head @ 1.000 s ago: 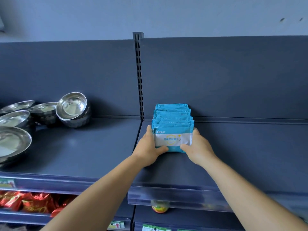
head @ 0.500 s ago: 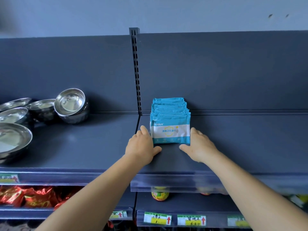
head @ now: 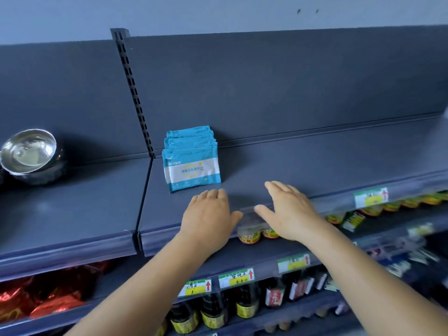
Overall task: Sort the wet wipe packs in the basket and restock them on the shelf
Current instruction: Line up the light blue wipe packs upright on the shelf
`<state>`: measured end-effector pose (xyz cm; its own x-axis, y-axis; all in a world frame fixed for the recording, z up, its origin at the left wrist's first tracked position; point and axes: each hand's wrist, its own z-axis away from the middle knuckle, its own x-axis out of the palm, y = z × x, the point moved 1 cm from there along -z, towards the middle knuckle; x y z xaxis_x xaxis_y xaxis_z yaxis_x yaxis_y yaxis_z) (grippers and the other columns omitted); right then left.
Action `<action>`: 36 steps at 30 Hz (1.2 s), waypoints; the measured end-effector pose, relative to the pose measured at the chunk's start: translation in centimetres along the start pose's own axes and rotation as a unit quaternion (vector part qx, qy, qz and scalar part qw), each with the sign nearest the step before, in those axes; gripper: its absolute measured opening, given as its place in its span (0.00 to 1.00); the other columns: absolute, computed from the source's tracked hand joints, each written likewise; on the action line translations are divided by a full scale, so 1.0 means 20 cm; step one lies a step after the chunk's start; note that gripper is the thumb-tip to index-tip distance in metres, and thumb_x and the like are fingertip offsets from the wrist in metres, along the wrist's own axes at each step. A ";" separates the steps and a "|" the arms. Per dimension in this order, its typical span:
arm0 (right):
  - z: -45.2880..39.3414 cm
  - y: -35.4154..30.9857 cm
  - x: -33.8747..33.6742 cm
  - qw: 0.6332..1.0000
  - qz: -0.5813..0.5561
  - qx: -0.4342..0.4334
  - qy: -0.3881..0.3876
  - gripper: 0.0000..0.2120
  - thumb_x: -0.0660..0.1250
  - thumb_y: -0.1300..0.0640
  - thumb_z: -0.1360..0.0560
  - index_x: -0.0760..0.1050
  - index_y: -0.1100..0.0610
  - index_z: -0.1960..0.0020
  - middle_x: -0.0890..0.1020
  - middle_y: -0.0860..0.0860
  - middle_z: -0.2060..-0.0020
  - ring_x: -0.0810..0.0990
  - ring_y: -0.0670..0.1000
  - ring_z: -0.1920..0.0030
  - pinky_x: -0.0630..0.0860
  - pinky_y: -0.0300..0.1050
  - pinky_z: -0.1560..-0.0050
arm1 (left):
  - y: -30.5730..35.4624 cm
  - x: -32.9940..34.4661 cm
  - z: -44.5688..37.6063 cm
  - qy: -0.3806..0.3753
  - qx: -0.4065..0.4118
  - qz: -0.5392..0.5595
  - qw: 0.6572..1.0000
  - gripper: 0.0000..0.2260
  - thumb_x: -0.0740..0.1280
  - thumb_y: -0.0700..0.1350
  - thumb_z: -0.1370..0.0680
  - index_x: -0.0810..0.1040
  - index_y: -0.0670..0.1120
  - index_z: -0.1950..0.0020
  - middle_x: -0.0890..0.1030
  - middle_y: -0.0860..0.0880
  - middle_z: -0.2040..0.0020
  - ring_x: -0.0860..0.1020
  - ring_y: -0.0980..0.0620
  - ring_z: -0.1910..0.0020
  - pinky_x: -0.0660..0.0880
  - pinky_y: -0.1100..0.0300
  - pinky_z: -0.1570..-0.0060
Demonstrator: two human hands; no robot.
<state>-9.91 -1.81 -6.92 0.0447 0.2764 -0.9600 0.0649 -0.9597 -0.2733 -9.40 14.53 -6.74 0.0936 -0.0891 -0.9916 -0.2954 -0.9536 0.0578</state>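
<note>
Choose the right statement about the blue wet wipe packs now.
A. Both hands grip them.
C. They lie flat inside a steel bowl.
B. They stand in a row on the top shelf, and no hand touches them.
B: the wet wipe packs stand free on the top shelf, while the left hand and the right hand are in front of them, apart from them.

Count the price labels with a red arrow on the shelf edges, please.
4 clearly: one label on the top shelf's edge at right, and three on the edge below. Blurred ones farther right may be hidden.

Left hand (head: pixel 209 214) and right hand (head: pixel 289 210) outstretched, fingers relaxed.
</note>
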 end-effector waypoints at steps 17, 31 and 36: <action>1.24 1.40 -0.08 0.971 0.012 0.238 -0.023 0.30 0.57 0.42 0.21 0.58 0.58 0.25 0.64 0.52 0.27 0.62 0.53 0.28 0.61 0.46 0.30 | 1.63 0.41 0.37 -0.084 0.230 0.054 0.968 0.28 0.55 0.57 0.18 0.57 0.43 0.24 0.62 0.46 0.25 0.58 0.47 0.26 0.55 0.54 0.28; 2.04 2.27 0.03 0.889 -0.020 0.456 -0.030 0.29 0.59 0.42 0.21 0.61 0.56 0.27 0.68 0.53 0.29 0.67 0.55 0.30 0.63 0.50 0.31 | 2.81 0.90 0.55 -0.167 0.429 0.055 0.886 0.26 0.58 0.57 0.20 0.59 0.44 0.26 0.67 0.47 0.29 0.64 0.47 0.30 0.59 0.55 0.32; 2.16 2.61 0.10 0.859 -0.036 0.510 -0.039 0.26 0.59 0.42 0.22 0.65 0.55 0.30 0.70 0.53 0.31 0.69 0.55 0.32 0.65 0.50 0.32 | 3.18 1.09 0.53 -0.217 0.482 0.057 0.847 0.22 0.59 0.55 0.20 0.64 0.45 0.30 0.69 0.48 0.33 0.66 0.47 0.34 0.62 0.55 0.35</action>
<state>-49.49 -53.53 -25.81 0.0075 0.3704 -0.9289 -0.8439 -0.4960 -0.2045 -36.11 -44.96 -25.96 -0.2835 0.1489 -0.9473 -0.9376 -0.2506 0.2412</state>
